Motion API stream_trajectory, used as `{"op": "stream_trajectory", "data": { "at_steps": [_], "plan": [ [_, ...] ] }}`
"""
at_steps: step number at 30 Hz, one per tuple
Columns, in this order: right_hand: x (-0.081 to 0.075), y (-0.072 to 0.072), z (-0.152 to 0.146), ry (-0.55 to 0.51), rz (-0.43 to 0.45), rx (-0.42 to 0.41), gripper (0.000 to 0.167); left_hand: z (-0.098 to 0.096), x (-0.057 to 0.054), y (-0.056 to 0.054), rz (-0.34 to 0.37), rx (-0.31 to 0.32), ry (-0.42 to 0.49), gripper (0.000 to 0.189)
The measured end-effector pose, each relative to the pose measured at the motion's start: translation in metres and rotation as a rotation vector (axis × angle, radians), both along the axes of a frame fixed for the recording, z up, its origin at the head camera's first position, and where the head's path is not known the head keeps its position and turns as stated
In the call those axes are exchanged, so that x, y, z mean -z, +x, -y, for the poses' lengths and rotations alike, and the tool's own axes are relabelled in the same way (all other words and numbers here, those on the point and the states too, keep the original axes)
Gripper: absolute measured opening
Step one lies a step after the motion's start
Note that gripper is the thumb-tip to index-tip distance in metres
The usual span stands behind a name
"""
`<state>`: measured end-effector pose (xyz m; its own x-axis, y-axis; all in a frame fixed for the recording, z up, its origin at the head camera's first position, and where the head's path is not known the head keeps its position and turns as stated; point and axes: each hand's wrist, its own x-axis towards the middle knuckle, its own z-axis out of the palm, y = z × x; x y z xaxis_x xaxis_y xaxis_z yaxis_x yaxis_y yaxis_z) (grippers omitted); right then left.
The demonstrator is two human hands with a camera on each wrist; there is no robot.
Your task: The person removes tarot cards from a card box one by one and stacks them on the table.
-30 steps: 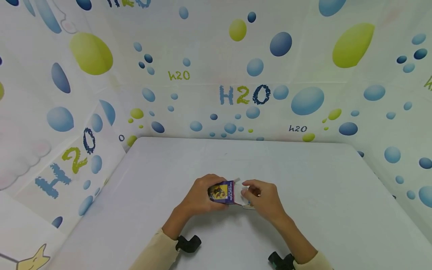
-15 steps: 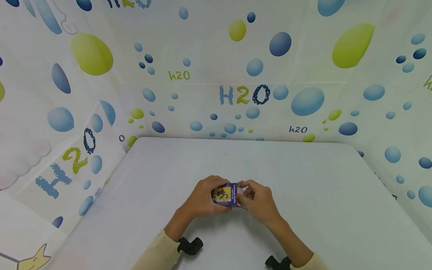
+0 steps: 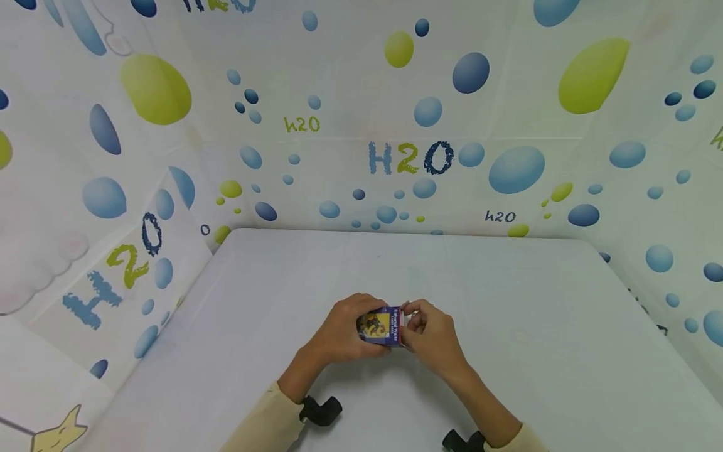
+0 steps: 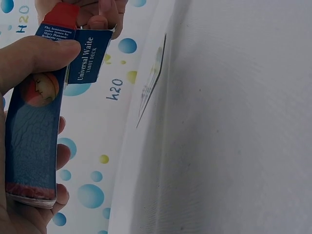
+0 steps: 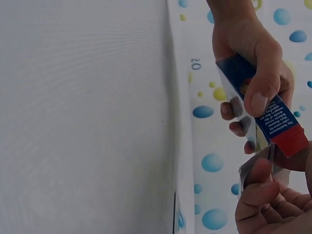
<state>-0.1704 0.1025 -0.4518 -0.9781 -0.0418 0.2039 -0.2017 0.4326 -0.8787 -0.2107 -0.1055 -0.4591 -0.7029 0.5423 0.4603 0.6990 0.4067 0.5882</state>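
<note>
Even light casts soft shadows on the table (image 3: 542, 314) (both wrist views look dimmer).

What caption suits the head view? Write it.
Left hand grips a Universal Waite box, right hand at its end.

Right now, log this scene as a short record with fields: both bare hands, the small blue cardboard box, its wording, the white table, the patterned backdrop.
Left hand: grips the small blue cardboard box
Right hand: curled fingers hold the dark blue cardboard flap
Box end: open, red cardboard tab showing
Flap wording: "Universal Waite Tarot Deck"
Table: flat white tabletop below both hands
Backdrop: white sheet, blue and yellow-green ovals, "H2O" lettering
</note>
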Motion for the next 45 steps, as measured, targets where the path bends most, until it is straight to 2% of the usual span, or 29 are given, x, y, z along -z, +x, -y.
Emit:
{"op": "stream_trajectory", "data": {
  "at_steps": [15, 32, 45],
  "plan": [
    [-0.003, -0.001, -0.002, -0.177, 0.089, -0.031, 0.020, 0.000, 0.001, 0.000, 0.005, -0.011, 0.007, 0.064],
    [-0.001, -0.004, -0.006, -0.156, 0.094, -0.038, 0.026, 0.000, 0.002, 0.000, -0.003, -0.030, 0.026, 0.065],
    [-0.006, -0.008, -0.011, -0.211, 0.133, -0.075, 0.032, 0.000, -0.001, -0.003, 0.006, -0.030, 0.039, 0.065]
  ]
}}
